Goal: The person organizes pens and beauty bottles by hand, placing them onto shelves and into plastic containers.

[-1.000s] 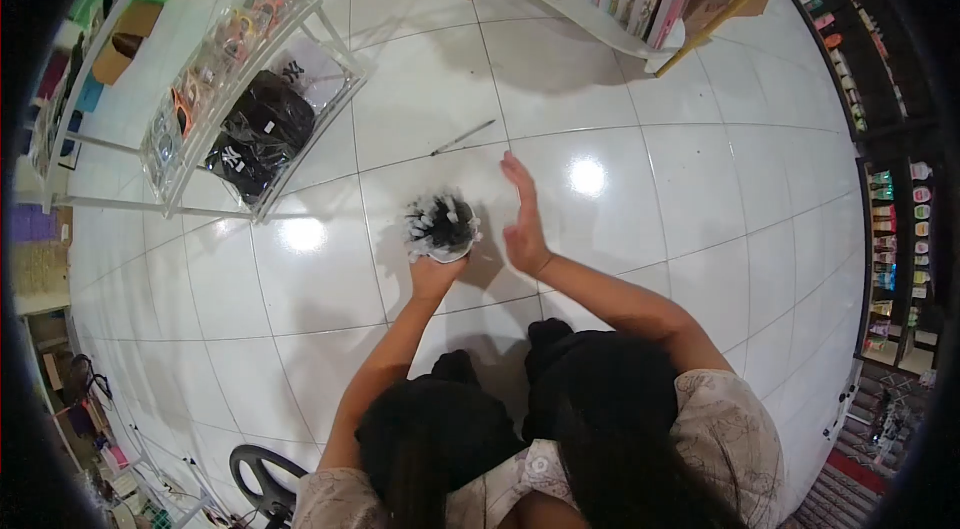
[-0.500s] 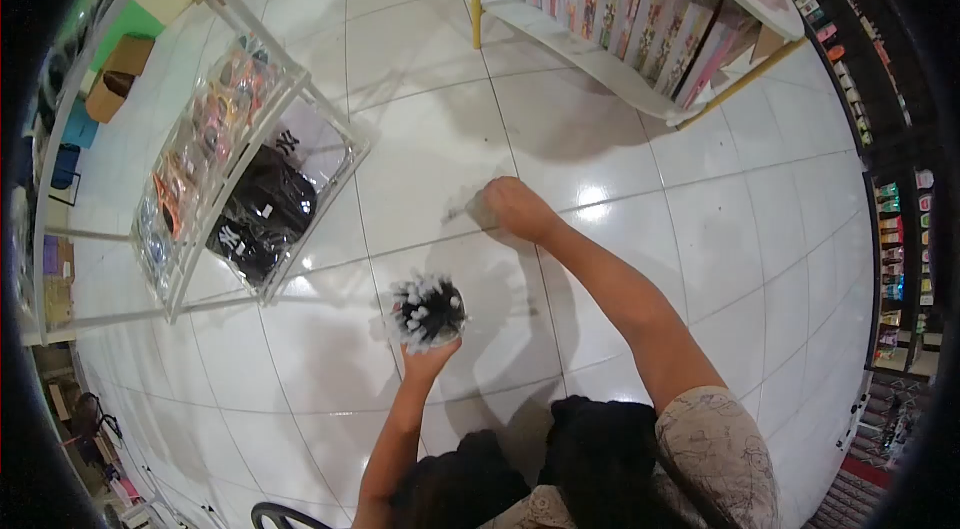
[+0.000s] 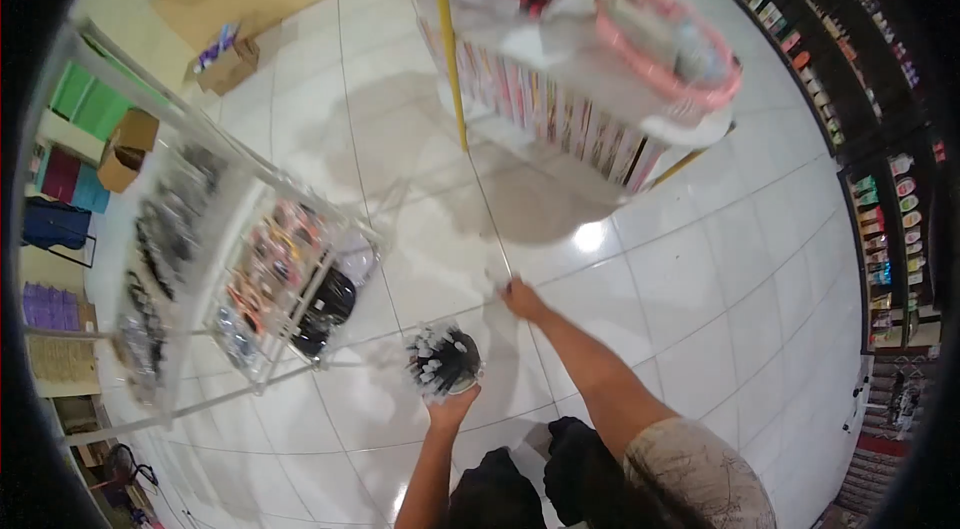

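A round container (image 3: pixel 465 381) packed with thin dark sticks with pale tips (image 3: pixel 437 357) is held upright in my left hand (image 3: pixel 455 407), whose fingers wrap round its side. Farther forward and to the right, my right hand (image 3: pixel 520 299) is closed, its fingers pinched together over the white tiled floor (image 3: pixel 640 299). A small pale, blurred thing (image 3: pixel 497 277) shows at its fingertips, too indistinct to name.
At the left stands a white rack (image 3: pixel 250 374) with bagged goods. Ahead, a shelf (image 3: pixel 690 134) with yellow posts carries books (image 3: pixel 560 119) and a pink basket (image 3: pixel 735 89). Dark shelves (image 3: pixel 850 164) line the right side. A cardboard box (image 3: pixel 228 67) lies at the back left.
The view has tilted up, showing more of the shelf, basket and back wall. Both hands appear lower in the view, the left still round the container, the right still closed.
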Demonstrator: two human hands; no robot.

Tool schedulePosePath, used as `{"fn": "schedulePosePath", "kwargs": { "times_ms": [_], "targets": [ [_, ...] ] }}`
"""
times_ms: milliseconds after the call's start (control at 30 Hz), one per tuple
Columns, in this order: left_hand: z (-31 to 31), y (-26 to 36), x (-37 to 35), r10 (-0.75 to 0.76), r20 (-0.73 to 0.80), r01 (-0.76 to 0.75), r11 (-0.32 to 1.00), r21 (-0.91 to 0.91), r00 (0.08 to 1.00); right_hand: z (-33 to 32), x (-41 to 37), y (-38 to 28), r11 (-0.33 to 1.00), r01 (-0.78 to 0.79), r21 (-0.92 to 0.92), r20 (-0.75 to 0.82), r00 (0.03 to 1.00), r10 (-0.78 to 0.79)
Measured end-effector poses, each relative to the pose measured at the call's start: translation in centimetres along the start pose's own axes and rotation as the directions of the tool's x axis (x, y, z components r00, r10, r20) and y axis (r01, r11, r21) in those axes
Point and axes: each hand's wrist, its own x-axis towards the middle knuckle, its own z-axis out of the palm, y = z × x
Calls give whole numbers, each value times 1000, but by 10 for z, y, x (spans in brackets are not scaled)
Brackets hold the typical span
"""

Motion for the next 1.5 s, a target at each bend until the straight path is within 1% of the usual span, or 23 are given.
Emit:
{"fn": "schedulePosePath", "kwargs": {
  "times_ms": [167, 267, 300, 367, 433, 500, 567, 633, 667, 733, 800, 833, 900, 933, 967, 1067, 1133, 1167, 1267, 1300, 1400, 1433, 1500],
  "targets": [
    [-139, 149, 15, 187, -237, -175, 982, 70, 953, -118, -206, -78, 994, -106, 31, 34, 994, 105],
    [-223, 240, 23, 42, -232, -129, 919, -373, 972, -217, -290, -140, 959, -252, 127, -124, 956, 267],
    [-252, 265, 29, 200, -247, -220, 974, -55, 948, -250, -310, -164, 943, -293, 160, -140, 938, 316],
    [-305, 308, 44, 276, -210, -290, 957, -35, 938, -311, -332, -204, 904, -354, 238, -165, 903, 397],
    [-355, 364, 50, 89, -78, -110, 935, -338, 993, -364, -335, -235, 968, -213, 131, -286, 927, 243],
    [-393, 408, 65, -32, 9, 32, 858, -513, 999, -409, -311, -250, 953, -154, 262, -325, 915, 237],
    [-408, 436, 91, 68, -135, -119, 901, -417, 988, -478, -289, -317, 878, -56, 474, -312, 922, 227],
    [-419, 461, 121, 227, -323, -307, 925, -224, 919, -535, -258, -371, 675, -20, 737, -218, 939, 265],
    [-427, 475, 133, 183, -257, -279, 866, -415, 949, -558, -243, -395, 570, 21, 821, -194, 950, 244],
    [-441, 509, 162, 139, -111, -175, 649, -740, 984, -601, -215, -448, 582, 91, 808, -186, 977, 106],
    [-450, 529, 205, 175, -1, -110, 614, -781, 985, -628, -181, -495, 460, 59, 886, -86, 996, 39],
    [-452, 533, 227, 172, 64, -27, 482, -876, 983, -644, -160, -521, 473, 89, 877, -100, 995, -1],
    [-471, 546, 293, 507, -219, -540, 660, -523, 833, -665, -121, -563, 489, 136, 862, -123, 991, -59],
    [-482, 561, 332, 688, -295, -749, 610, -258, 663, -676, -95, -578, 492, 134, 860, -108, 991, -81],
    [-495, 576, 360, 592, -110, -573, 693, -437, 799, -688, -69, -595, 496, 129, 859, -89, 991, -104],
    [-522, 600, 458, 698, -251, -728, 684, -47, 671, -725, 15, -623, 490, 140, 860, -64, 984, -169],
    [-518, 600, 528, 669, -133, -665, 742, 81, 731, -741, 62, -636, 526, 136, 840, -101, 990, -94],
    [-524, 606, 562, 676, -53, -677, 736, -2, 735, -754, 75, -653, 462, 130, 877, -65, 986, -155],
    [-519, 611, 627, 711, 3, -690, 682, -242, 703, -749, 153, -648, 766, 150, 625, -160, 985, -61],
    [-514, 609, 640, 718, -16, -684, 656, -318, 696, -749, 167, -645, 623, 64, 780, -81, 997, -1],
    [-507, 596, 671, 710, -106, -650, 561, -513, 696, -731, 211, -627, 499, -3, 867, -168, 940, 298],
    [-510, 588, 679, 624, 99, -496, 698, -516, 775, -727, 230, -601, 599, -23, 800, -153, 958, 242],
    [-509, 551, 702, 641, 116, -545, 722, -427, 758, -718, 253, -574, 680, -51, 732, -163, 955, 246]
  ]
}}
